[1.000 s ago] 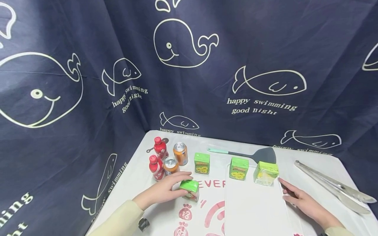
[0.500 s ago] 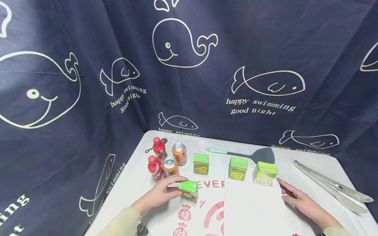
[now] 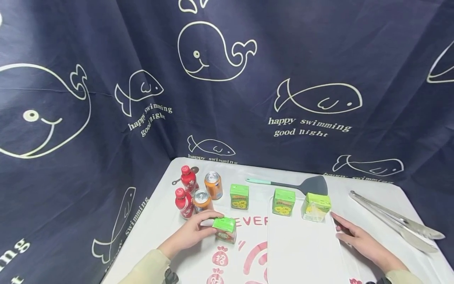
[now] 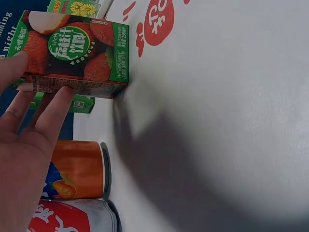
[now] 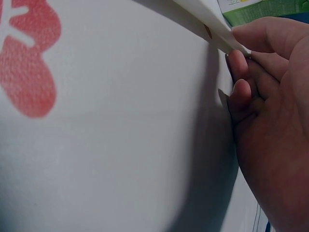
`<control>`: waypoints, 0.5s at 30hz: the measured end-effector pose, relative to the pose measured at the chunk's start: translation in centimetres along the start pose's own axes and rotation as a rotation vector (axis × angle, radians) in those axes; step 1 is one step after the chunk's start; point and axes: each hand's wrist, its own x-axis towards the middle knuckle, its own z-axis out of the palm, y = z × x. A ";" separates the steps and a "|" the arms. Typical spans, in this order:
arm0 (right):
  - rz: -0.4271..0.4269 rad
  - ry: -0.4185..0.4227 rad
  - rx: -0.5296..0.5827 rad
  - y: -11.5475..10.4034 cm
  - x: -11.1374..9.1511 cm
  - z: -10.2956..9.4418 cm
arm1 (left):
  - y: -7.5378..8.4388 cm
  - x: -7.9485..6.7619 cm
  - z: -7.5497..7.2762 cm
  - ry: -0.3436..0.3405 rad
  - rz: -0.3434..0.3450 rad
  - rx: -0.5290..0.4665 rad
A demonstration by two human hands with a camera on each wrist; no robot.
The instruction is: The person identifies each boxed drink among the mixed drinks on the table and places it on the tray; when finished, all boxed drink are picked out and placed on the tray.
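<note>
My left hand [image 3: 191, 233] holds a small green-topped litchi juice carton [image 3: 225, 229] from its left side. In the left wrist view the carton's printed front [image 4: 77, 48] faces the camera, with the thumb at one end and fingertips against its lower side. My right hand [image 3: 361, 239] is at the right edge of a flat white tray [image 3: 301, 252]. Seen from the right wrist, the tray's edge [image 5: 212, 19] runs between the top digit and the curled fingers [image 5: 241, 92]. Two green cartons, one darker [image 3: 283, 203] and one lighter [image 3: 315, 208], stand at the tray's far end.
Left of the tray stands another green carton [image 3: 239, 197]. Two orange cans [image 3: 213, 185] and two red bottles [image 3: 184, 203] group at the left, near a dark spoon [image 3: 194, 170]. A spatula [image 3: 312, 185] lies behind the tray; metal tongs [image 3: 397, 221] lie at the right.
My left fingers have drawn back from over the carton's top to its left side. The right hand keeps its place at the tray's edge. The head view has shifted slightly.
</note>
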 end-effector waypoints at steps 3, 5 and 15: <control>-0.004 0.002 -0.003 0.0 0.0 0.0 | 0.0 0.0 0.0 0.000 -0.002 0.000; -0.012 0.009 -0.014 -0.1 0.0 0.1 | 0.0 0.0 -0.1 0.002 0.001 -0.001; -0.024 0.023 0.007 -0.1 -0.3 0.2 | -0.1 0.2 -0.1 0.012 0.015 -0.006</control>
